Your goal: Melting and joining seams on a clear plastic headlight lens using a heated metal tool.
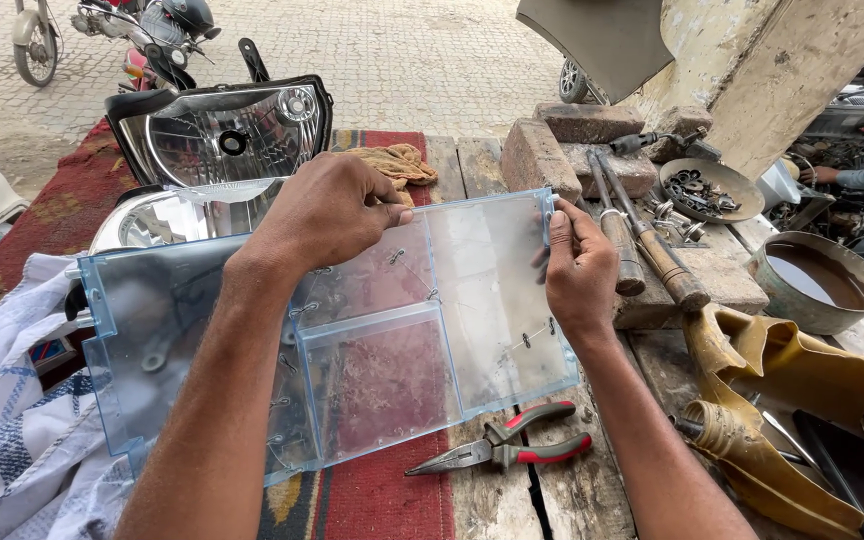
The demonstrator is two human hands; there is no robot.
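I held one clear bluish plastic tray [372, 340], cracked and stitched with small wire ties, tilted up over the bench in front of me, above the red patterned cloth [382, 500]. My left hand [327, 210] was curled over its top edge near the middle, fingers closed on the rim. My right hand [580, 268] pinched the upper right corner, thumb and fingers shut on the edge. Step in hand, as I judged it: checking or working the wire-stitched crack lines, tray steadied by both hands. The next move probably called for freeing one hand for a tool while the other kept the tray from flexing at the cracks; a hard squeeze could have split it further.

Counts, going outward: one pair of red-handled long-nose pliers [507, 450] lay just below the tray on the wooden bench [572, 500]. Two headlight units: one black-framed [222, 130] standing behind the tray, one chrome reflector [167, 215] partly hidden by it. One tan rag [397, 162] behind my left hand. One striped white-blue cloth [12, 420] at the left. Two long wooden-handled tools [642, 240] right of my right hand, resting on bricks [562, 150]; I counted about three. One round pan of small metal parts [707, 188], one bowl of dark liquid [817, 280], one yellowish rubber glove [782, 400] at the right. Another person sat at the far right edge, one motorcycle [142, 35] stood behind
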